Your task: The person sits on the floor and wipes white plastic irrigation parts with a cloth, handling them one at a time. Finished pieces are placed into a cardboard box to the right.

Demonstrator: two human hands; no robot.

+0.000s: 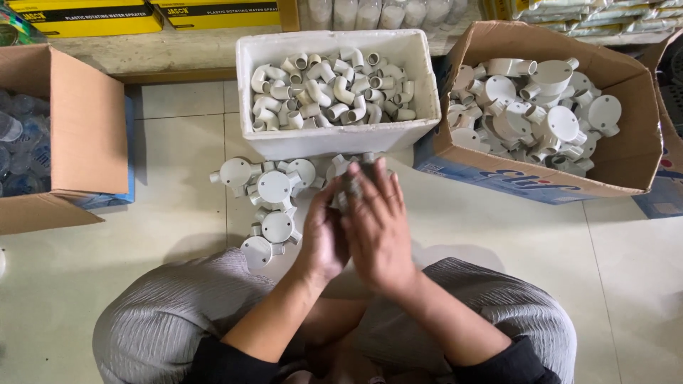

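The person's left hand [324, 238] and right hand [377, 227] are pressed close together over the tiled floor [178, 142], both closed around a small pale fitting [350, 183] that is blurred and mostly hidden between the fingers, so its exact shape cannot be told. Just to the left of the hands, a cluster of round white junction boxes [274, 206] lies on the floor. Beyond the hands stands a white foam box [334, 139] full of white pipe elbows [327, 89]. To its right, an open cardboard box [633, 163] holds more round white boxes [541, 107]. Another cardboard box [78, 121] sits at the far left.
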